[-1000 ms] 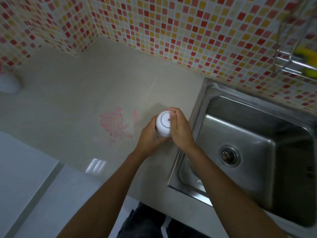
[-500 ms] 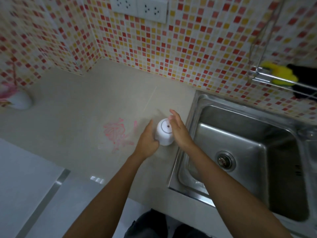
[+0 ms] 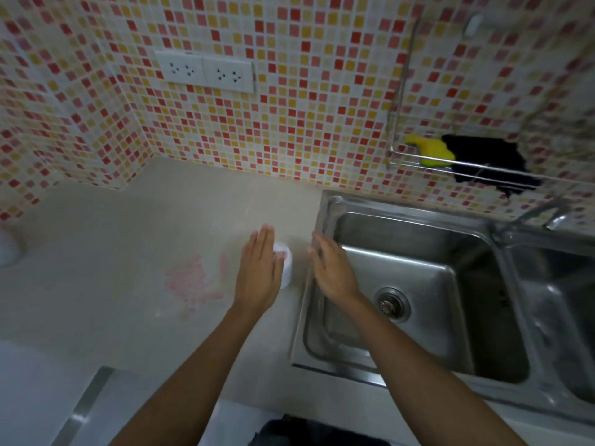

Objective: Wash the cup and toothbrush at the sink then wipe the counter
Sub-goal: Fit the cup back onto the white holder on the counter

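A white cup point(image 3: 286, 264) stands upside down on the beige counter point(image 3: 128, 246), just left of the steel sink point(image 3: 399, 284). My left hand point(image 3: 259, 272) hovers over the cup's left side with flat, spread fingers, partly hiding it. Over the sink's left rim is my right hand point(image 3: 331, 272), open and apart from the cup. A pink smear point(image 3: 193, 284) marks the counter left of the cup. No toothbrush is visible.
A wire rack point(image 3: 467, 169) on the tiled wall holds a yellow sponge point(image 3: 429, 151) and a black cloth point(image 3: 492, 162). A tap point(image 3: 541, 210) stands behind the sink, with a second basin point(image 3: 566, 317) at right. A white object point(image 3: 8, 249) sits at far left. Wall sockets point(image 3: 204, 74) are above the counter.
Both hands have let go of the cup and opened, leaving it upside down on the counter. The view has tilted up, showing more wall, rack and tap.
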A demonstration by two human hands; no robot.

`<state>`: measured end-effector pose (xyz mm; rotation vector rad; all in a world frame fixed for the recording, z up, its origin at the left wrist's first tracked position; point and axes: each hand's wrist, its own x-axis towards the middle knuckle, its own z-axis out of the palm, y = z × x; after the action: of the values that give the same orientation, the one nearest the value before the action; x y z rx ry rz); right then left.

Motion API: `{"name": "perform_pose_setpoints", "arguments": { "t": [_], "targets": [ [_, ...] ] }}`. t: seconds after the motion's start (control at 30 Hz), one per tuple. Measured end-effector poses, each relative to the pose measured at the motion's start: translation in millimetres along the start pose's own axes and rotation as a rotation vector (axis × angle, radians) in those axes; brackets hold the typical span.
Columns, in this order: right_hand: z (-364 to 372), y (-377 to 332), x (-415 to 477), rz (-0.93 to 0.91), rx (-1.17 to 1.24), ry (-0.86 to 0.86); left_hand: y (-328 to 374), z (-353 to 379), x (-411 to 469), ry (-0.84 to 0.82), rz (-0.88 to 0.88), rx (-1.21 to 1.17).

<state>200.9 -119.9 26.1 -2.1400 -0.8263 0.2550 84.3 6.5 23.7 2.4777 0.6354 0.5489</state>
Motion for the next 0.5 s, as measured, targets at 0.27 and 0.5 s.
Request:
{"name": "perform_pose_setpoints", "arguments": {
  "t": [0.27, 0.5],
  "targets": [
    [-81, 87, -39, 0.111, -0.396, 0.086, 93, 60, 20, -0.115, 0.19, 0.096],
    [-196, 65, -5, 0.029, -0.292, 0.48, 201, 55, 92, -0.004, 0.432, 0.188]
  ]
}}
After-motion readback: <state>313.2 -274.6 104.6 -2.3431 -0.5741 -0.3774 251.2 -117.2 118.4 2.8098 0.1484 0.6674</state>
